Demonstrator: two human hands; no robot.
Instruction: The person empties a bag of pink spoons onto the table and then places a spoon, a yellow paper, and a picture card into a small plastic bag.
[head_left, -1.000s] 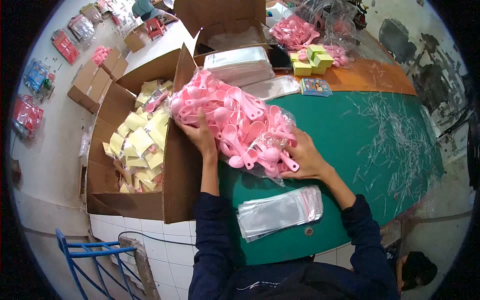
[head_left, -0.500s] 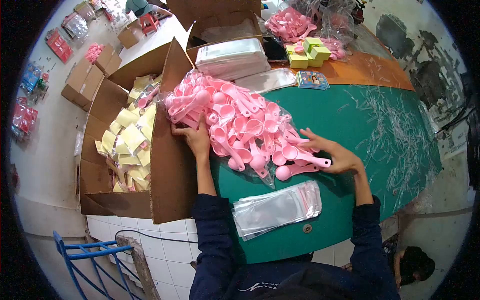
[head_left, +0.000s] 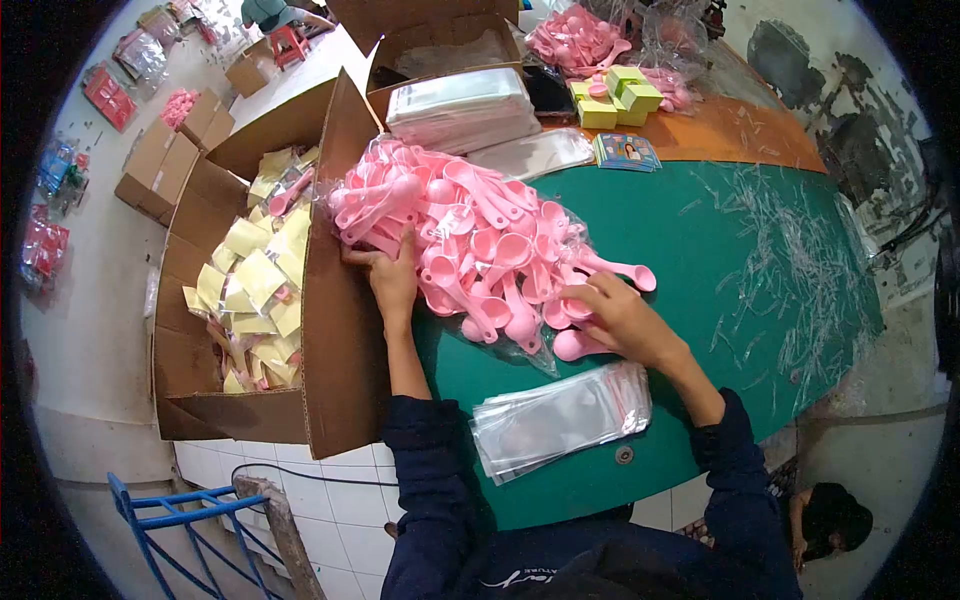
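Note:
A heap of pink plastic measuring spoons [head_left: 505, 250] lies on a clear plastic bag [head_left: 540, 356] on the green table. My left hand [head_left: 393, 285] rests against the heap's left edge by the carton, thumb and index finger apart; its other fingers are partly hidden. At the right end of the heap, my right hand [head_left: 630, 318] has its fingers bent down onto a pink spoon [head_left: 574, 300]. One round-ended spoon [head_left: 575, 345] sits just under that hand, and another spoon [head_left: 622, 272] points right above it. Clear plastic sleeves [head_left: 560, 420] are stacked in front of me.
To the left stands an open carton [head_left: 345, 300] holding several packets with yellow cards [head_left: 262, 280]. Behind the heap are more clear sleeves [head_left: 460, 108], printed cards [head_left: 627, 152] and yellow-green boxes [head_left: 620, 98]. Clear plastic strips [head_left: 800, 270] litter the table's right side.
My right hand has moved left and its spread fingers have bent down onto the spoons. A spoon at the heap's right end has shifted upward and points right. My left hand stays nearly in place.

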